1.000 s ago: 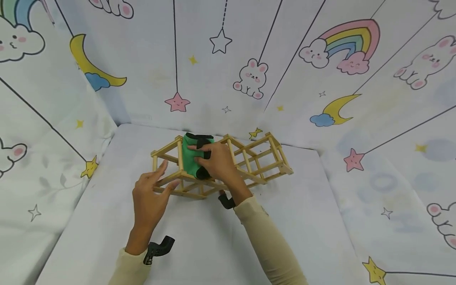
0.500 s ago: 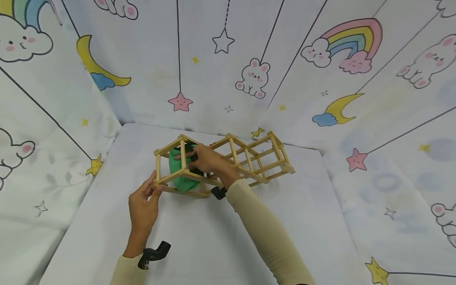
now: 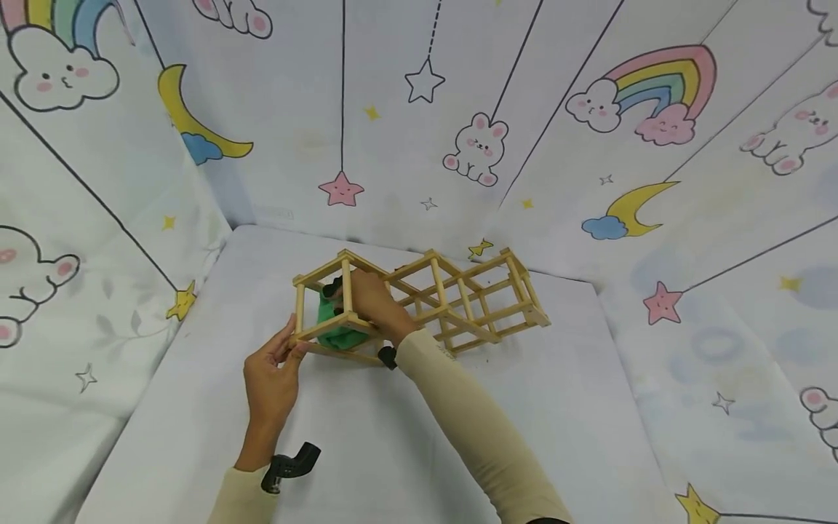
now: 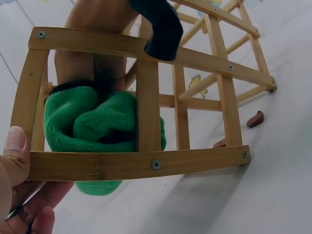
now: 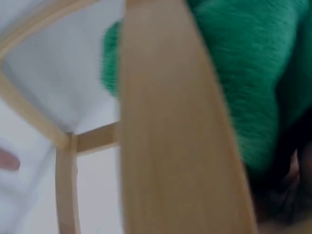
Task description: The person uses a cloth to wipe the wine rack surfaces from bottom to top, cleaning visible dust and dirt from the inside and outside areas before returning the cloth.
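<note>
A light wooden rack of open square frames stands on the white surface, with one slim post (image 3: 348, 287) at its left front. In its left compartment sits a bunched green plush cloth (image 3: 342, 338) with black parts. My right hand (image 3: 368, 295) reaches down into that compartment and grips the cloth, its fingertips hidden. Along the rack's lower left bar (image 4: 97, 165), my left hand (image 3: 271, 384) pinches the end between thumb and fingers. Part of the green cloth (image 4: 97, 187) hangs below this bar in the left wrist view. Close up, a blurred bar (image 5: 170, 122) crosses the right wrist view.
The rack's other compartments (image 3: 465, 295) extend to the right. A small reddish-brown object (image 4: 255, 119) lies beyond the rack. Walls printed with rabbits, stars and a rainbow (image 3: 668, 69) rise behind and beside the surface. Each wrist wears a camera, the left on a black mount (image 3: 291, 463).
My right hand has moved the green cloth left and down, from the rack's top into the left compartment. My left hand has moved from open beside the rack to pinching its lower corner.
</note>
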Motion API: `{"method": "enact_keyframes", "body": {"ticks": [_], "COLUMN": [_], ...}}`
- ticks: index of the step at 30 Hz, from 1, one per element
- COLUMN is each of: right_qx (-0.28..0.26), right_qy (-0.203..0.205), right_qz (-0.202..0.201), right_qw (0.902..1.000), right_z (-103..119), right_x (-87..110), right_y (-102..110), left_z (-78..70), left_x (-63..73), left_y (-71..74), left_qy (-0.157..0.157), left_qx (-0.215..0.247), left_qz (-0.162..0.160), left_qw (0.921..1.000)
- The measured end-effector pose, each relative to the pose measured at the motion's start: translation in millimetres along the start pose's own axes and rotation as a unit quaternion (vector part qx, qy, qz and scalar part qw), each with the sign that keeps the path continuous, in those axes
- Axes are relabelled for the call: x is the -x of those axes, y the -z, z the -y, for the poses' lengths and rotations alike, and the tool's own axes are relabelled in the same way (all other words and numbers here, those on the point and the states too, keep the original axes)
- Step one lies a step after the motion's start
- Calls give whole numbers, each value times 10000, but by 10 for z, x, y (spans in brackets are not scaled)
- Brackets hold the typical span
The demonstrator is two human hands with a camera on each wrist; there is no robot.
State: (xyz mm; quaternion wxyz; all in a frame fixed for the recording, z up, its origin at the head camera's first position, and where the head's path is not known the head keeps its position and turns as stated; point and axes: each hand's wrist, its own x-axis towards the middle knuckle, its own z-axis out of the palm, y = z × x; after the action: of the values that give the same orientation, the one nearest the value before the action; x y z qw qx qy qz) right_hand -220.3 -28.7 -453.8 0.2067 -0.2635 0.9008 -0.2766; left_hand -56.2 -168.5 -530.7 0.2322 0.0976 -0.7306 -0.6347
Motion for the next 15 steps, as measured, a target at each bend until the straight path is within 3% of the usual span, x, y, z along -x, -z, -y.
{"method": "enact_keyframes", "body": {"ticks": [2, 4, 6, 9, 11, 15], "right_qx": [-509, -842, -957, -266, 18, -730], "right_qy": [382, 519, 196, -588, -740, 11], "right_qz": [173, 270, 164, -30, 50, 451], "right_qw": [9978, 9947, 9951, 9979, 9972, 9963], "right_z": [-38, -53, -47, 6, 19, -1], "right_x": [-7, -20, -35, -22, -7, 0], "right_y": [4, -5, -28, -15, 21, 70], "left_z": [1, 0, -4, -11, -14, -14], "left_x": [0, -4, -12, -14, -10, -1], "left_y": [-5, -11, -19, -41, -44, -26], "left_qy": [-7, -30, -65, -111, -118, -84], "left_qx": [1, -25, -87, -163, -178, -116], "left_qz": [14, 4, -40, -62, -59, -67], "left_qw": [10000, 10000, 9999, 9998, 9998, 9999]}}
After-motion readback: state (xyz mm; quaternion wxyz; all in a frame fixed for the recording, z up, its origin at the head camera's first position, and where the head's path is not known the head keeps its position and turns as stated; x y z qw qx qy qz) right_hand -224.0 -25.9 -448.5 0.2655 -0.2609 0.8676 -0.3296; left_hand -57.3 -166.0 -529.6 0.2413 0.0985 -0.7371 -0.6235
